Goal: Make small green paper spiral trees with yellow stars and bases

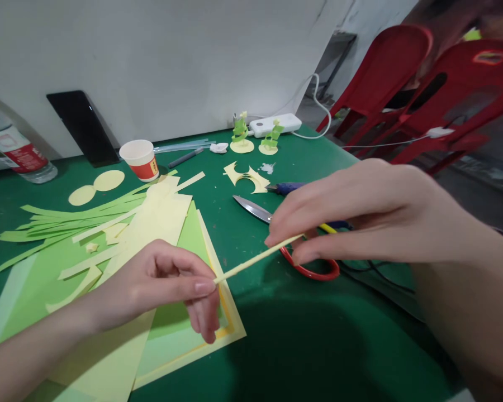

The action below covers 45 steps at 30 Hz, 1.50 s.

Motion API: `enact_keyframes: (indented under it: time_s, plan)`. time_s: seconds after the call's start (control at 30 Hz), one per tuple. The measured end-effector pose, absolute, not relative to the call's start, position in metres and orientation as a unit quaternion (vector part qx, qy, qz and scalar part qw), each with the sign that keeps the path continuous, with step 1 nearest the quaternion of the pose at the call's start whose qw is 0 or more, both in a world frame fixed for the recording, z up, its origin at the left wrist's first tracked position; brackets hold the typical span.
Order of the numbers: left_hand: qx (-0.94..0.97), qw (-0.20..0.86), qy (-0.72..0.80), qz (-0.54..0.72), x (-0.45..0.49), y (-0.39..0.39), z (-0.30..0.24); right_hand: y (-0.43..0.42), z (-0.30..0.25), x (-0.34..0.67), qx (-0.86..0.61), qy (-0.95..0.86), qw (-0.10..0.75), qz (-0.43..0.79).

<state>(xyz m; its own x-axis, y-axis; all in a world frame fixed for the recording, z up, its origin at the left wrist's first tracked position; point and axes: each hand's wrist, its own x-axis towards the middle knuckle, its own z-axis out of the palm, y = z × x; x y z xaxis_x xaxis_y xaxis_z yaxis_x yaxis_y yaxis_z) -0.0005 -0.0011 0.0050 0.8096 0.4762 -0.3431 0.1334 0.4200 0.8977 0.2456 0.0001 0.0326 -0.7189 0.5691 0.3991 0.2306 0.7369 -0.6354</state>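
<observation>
A thin pale-yellow paper stick (pixel 251 262), seemingly rolled or folded, slants upward between my two hands. Its lower end is pinched between the thumb and index finger of my left hand (pixel 176 285), above the stacked paper. At the upper end, the thumb and fingers of my right hand (pixel 352 212) close around the tip; the exact contact is partly hidden. Behind and below my right hand lie scissors (pixel 318 274) with red-rimmed handles, their blades pointing left. Dark-blue-handled pliers or cutters (pixel 283 188) lie just beyond, partly covered by that hand.
Yellow paper (pixel 161 220) and green strips (pixel 79 220) lie over stacked sheets at left. Behind them stand a paper cup (pixel 140 159), phone (pixel 81 125) and bottle (pixel 19 151). Two small paper plants (pixel 242 144) stand near a white power strip (pixel 275 125). Red chairs (pixel 385 72) are at right.
</observation>
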Motion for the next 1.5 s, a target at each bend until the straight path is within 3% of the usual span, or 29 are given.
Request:
enact_keyframes:
  time_s: [0.3,0.53,1.07,1.5]
  plan:
    - [0.54,0.775,0.303,0.122,-0.001,-0.002,0.003,0.002,0.031,0.248,-0.302,-0.872,0.249,0.294]
    - [0.516,0.798,0.29,0.113,0.001,-0.001,0.003,0.001,0.031,0.248,-0.307,-0.854,0.262,0.327]
    - [0.445,0.863,0.211,0.118,0.002,-0.008,-0.005,0.0,0.028,0.245,-0.21,-0.895,0.35,0.178]
    - [0.359,0.912,0.132,0.146,0.012,-0.015,-0.02,-0.001,0.027,0.244,-0.19,-0.901,0.348,0.176]
